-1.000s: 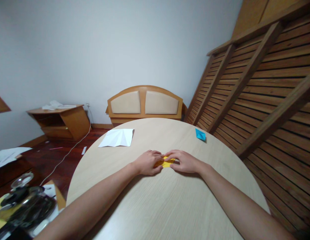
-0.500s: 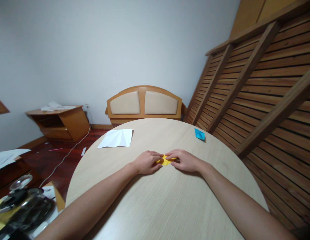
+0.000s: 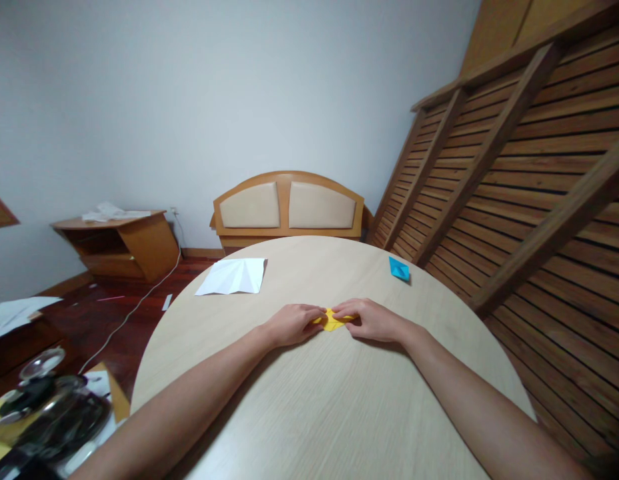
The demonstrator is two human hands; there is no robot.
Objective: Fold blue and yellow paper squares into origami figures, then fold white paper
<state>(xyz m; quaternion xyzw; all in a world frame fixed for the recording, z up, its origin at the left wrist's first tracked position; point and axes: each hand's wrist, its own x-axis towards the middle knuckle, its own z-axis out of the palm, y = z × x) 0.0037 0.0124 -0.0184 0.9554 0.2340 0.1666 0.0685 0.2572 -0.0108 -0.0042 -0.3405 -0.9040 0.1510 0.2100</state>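
A small folded piece of yellow paper [image 3: 332,321] lies at the middle of the round table [image 3: 319,413], between my two hands. My left hand [image 3: 298,324] grips its left end, fingers on top and thumb at the near side. On the right end, my right hand [image 3: 370,320] pinches the paper between fingers and thumb. Both hands rest on the tabletop, and the fingers hide the paper's ends. Farther off to the right sits a folded blue paper boat [image 3: 399,269]. A creased white sheet of paper [image 3: 232,276] lies at the far left.
Beyond the table stands a padded headboard [image 3: 289,205] against the wall. A slatted wooden frame [image 3: 489,167] leans along the right side. At the lower left is a glass pot [image 3: 64,413] on a stand, and behind it a wooden cabinet [image 3: 119,247].
The fingers of my left hand have drawn closer together on the yellow paper, and its thumb has pulled in. My right fingers have shifted slightly. The other papers stay put.
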